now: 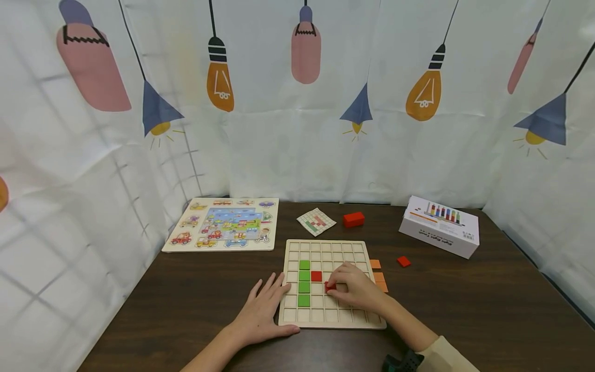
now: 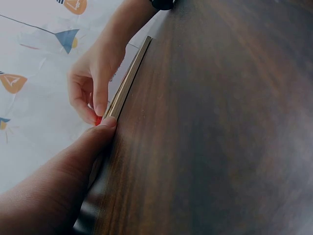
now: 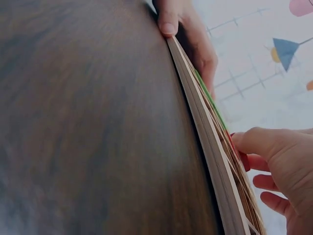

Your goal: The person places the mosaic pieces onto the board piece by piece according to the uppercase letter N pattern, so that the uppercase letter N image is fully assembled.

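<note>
A wooden grid board lies on the dark table. Several green square tiles form a column in its left part, and one red tile sits in a cell to their right. My right hand is over the middle of the board and pinches another red tile between thumb and fingers, at the grid surface. At the board's left side, my left hand lies with fingers spread and straight. Its thumb touches the near edge of the board.
Orange tiles show past the board's right edge, partly covered. A loose red tile lies farther right. Behind are a small pattern card, a red block, a white box and a vehicle picture puzzle.
</note>
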Available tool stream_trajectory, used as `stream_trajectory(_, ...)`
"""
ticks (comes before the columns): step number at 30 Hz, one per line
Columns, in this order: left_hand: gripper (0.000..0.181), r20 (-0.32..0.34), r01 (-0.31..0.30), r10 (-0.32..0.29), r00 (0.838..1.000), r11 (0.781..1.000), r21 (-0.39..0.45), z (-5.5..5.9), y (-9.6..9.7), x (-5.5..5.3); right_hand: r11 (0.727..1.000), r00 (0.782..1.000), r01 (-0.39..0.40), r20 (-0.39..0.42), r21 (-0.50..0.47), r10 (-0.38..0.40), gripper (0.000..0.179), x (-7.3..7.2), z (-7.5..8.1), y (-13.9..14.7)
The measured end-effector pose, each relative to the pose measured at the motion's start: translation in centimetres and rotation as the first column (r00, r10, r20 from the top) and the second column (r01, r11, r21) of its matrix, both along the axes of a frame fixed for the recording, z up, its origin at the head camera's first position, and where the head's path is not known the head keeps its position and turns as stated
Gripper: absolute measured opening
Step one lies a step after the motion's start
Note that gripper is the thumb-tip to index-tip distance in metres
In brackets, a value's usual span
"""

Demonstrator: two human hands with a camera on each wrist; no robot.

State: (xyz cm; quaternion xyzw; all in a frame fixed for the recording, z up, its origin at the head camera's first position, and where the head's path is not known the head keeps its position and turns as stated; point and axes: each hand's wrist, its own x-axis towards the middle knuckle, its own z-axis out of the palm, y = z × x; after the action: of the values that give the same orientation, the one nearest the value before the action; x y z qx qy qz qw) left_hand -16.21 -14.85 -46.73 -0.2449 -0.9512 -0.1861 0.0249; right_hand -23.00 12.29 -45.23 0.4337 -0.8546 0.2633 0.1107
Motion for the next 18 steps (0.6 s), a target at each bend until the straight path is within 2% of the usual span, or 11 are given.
stream_trajectory(18, 0.094, 0.008, 0.002, -0.002, 1.0, 1.0, -0.012, 0.21, 0.06, 0.05, 1.0, 1.0, 0.008, 0.008, 0.016, -0.008, 0.009, -0.06, -0.32, -0.07)
